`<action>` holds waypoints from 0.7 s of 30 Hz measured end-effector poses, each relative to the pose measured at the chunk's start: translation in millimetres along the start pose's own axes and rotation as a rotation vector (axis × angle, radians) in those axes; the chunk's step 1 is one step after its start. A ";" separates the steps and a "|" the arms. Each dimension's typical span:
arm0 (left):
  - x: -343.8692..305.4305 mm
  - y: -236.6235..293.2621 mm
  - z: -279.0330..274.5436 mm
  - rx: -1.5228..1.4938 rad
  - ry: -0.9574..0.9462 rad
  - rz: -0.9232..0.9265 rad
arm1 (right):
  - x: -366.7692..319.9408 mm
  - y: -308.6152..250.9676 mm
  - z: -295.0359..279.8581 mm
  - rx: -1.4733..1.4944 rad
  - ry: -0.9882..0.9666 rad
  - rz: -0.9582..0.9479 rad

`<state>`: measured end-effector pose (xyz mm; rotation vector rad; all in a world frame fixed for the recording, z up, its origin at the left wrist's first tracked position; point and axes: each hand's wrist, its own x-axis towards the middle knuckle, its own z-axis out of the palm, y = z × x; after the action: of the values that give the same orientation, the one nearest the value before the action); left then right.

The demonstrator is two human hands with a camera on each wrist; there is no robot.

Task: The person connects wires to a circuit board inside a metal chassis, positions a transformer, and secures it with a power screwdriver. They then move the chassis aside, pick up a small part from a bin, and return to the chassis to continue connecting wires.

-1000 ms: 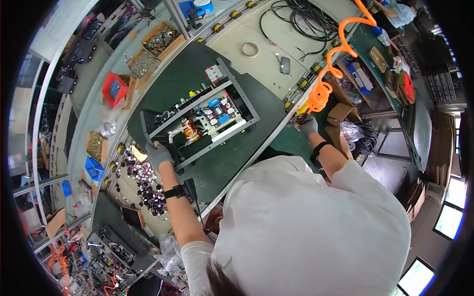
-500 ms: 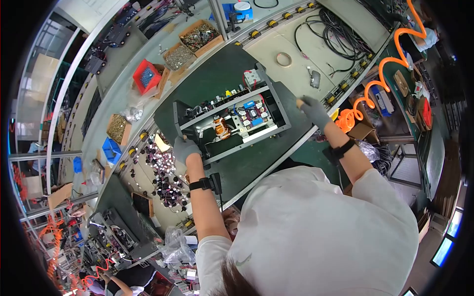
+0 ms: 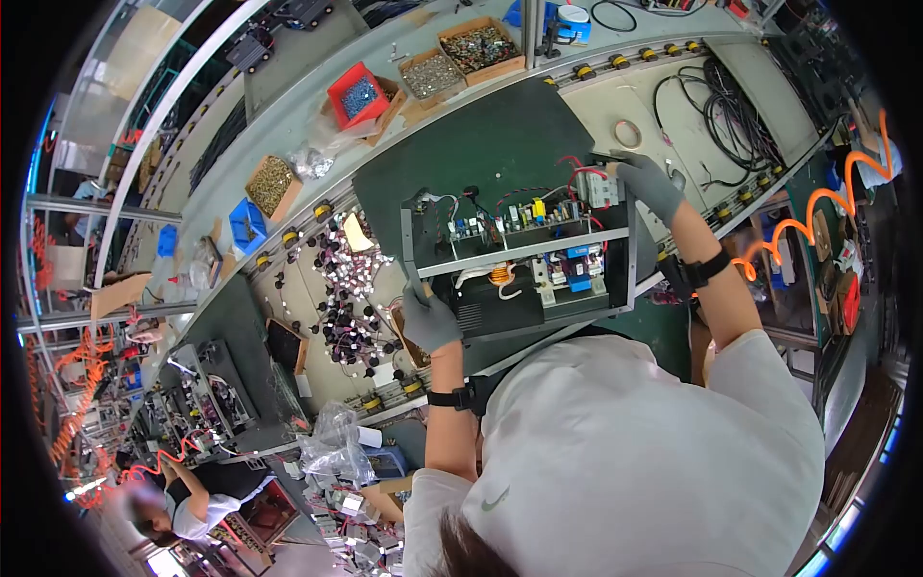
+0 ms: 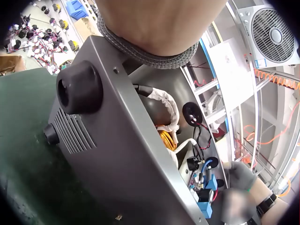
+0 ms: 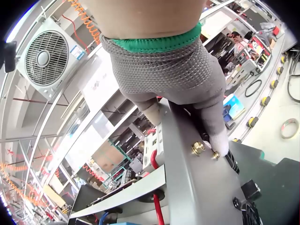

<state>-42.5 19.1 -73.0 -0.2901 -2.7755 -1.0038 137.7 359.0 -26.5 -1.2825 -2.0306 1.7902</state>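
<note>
L hand (image 3: 430, 322), grey glove, grips the front panel of an open metal chassis (image 3: 524, 252), fingers curled over the panel's top edge. In the L wrist view a black knob (image 4: 79, 87) sits just below the grip on the panel's outer face, w/ vent slots beside it. R hand (image 3: 652, 185), also gloved, holds the opposite end panel, fingers wrapped over its edge and one fingertip touching the brass terminals (image 5: 198, 148) on the panel face. The chassis spans btwn the two grips, over a green mat (image 3: 490, 135); can't tell if it's clear of the mat. Inside it, a yellow coil (image 3: 496, 276) lies nearer the L grip, blue parts (image 3: 580, 260) nearer the R grip, and red wires (image 3: 577, 173) run just inboard of the R hand. Past the R grip, away from the chassis: a tape roll (image 3: 628, 133), then black cables (image 3: 721, 106). An orange coiled hose (image 3: 817, 212) hangs beyond the R forearm. Outboard of the L grip is a heap of small wired parts (image 3: 332, 308). Across the mat from both hands: a red bin (image 3: 358, 96) and cardboard boxes (image 3: 481, 46).
</note>
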 end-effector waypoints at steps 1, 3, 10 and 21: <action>1.3 -3.2 -1.1 0.000 0.003 -0.010 | -4.5 -2.2 -1.3 -0.003 0.016 0.024; 8.5 -3.1 -6.3 0.018 -0.092 -0.032 | -7.9 -6.7 1.3 -0.015 0.031 0.044; 30.8 7.8 -6.8 0.038 -0.073 -0.053 | -4.5 -23.8 18.8 0.005 0.173 -0.019; 62.5 -42.7 42.3 -0.314 0.000 -0.107 | -68.5 -42.8 58.9 -0.159 0.280 -0.276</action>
<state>-117.2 21.8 -116.8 -0.1826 -2.6497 -1.4679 123.6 273.0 22.3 -1.1482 -2.0994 1.2762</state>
